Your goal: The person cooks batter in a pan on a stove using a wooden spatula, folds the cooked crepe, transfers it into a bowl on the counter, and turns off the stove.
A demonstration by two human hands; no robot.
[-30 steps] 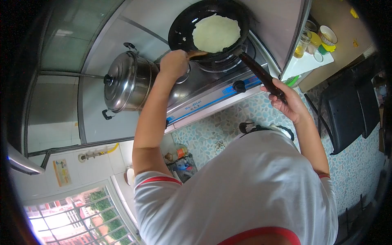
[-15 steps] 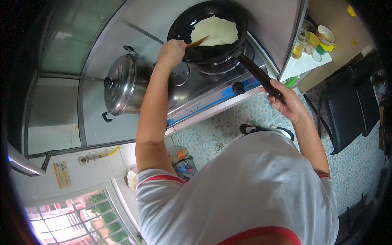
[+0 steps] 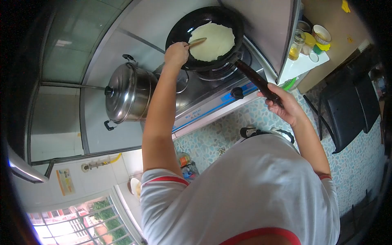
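My left hand (image 3: 177, 54) is closed around a wooden spatula (image 3: 197, 41). The spatula's tip lies over the left part of a pale, thin round pancake (image 3: 214, 42), which rests in a black wok (image 3: 179, 30). Lower right of the wok, my right hand (image 3: 283, 104) grips the dark wok handle (image 3: 255, 79) near its end. Beneath the wok is a burner of the gas stove (image 3: 192, 98); how closely the wok sits on it is partly hidden.
Left of my left forearm stands a lidded steel pot (image 3: 128, 92) on the stove. A black stove knob (image 3: 237, 93) is on the front panel. Jars (image 3: 297, 45) and a bowl (image 3: 321, 34) stand on a white shelf at right, above a black chair (image 3: 347, 108).
The spatula has moved from the pancake's lower left edge up over its left part. In the view, the wok has shifted slightly left, and the pancake looks rounder and sits lower in it.
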